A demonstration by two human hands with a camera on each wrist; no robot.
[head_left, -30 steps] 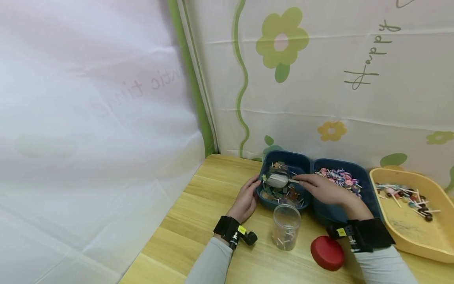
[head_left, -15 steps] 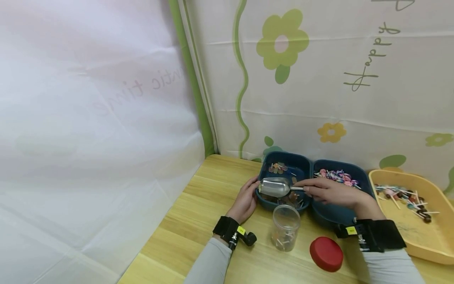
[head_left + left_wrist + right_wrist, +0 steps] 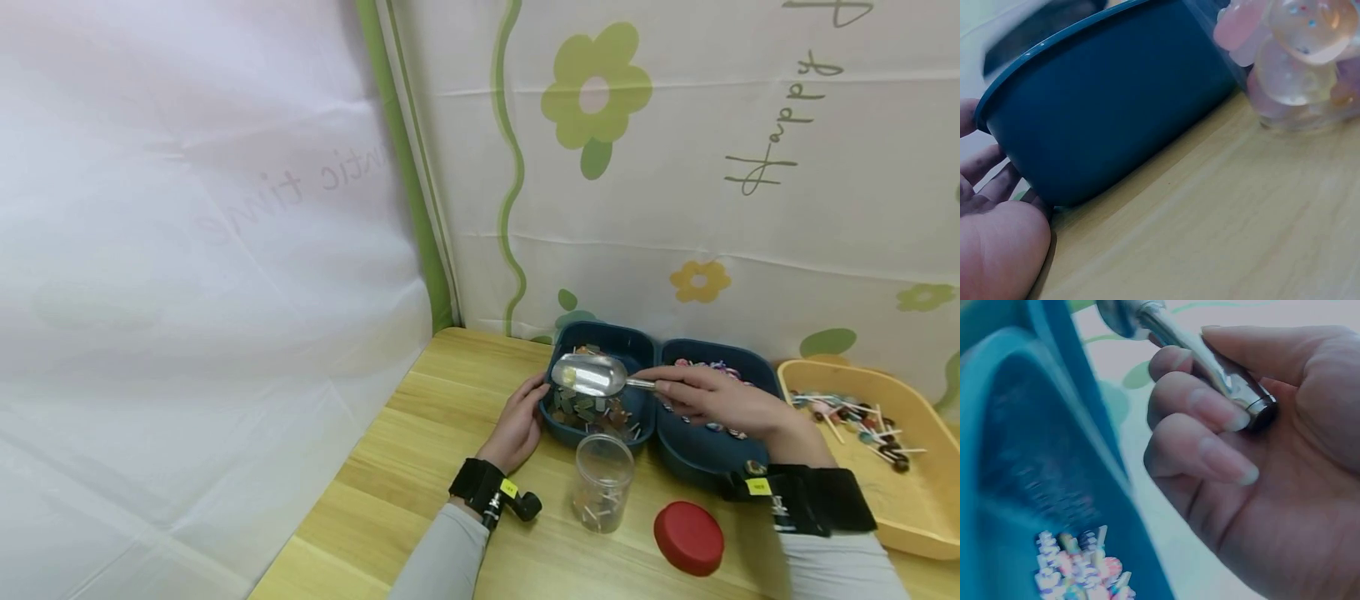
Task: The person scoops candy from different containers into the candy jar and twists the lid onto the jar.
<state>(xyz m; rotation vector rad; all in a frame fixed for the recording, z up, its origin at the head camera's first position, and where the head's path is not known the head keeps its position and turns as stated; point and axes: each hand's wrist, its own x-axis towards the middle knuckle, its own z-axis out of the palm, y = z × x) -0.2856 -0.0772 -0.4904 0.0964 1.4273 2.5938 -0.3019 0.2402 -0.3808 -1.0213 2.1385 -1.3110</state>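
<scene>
Two blue tubs sit side by side at the tabletop's (image 3: 420,467) far edge against the curtain, a yellow tray (image 3: 918,521) just right of them; bare wood stretches left of the left tub (image 3: 596,342). Near its front wall stand an uncapped clear jar (image 3: 603,481) and a red lid (image 3: 688,537). The left hand (image 3: 517,425) lies with relaxed fingers against that tub's outer wall. The right hand (image 3: 720,402), fingers curled, pinches the handle of a metal scoop (image 3: 592,375) held above the left tub's candy. Since a second ago the scoop has lifted out of the candy.
</scene>
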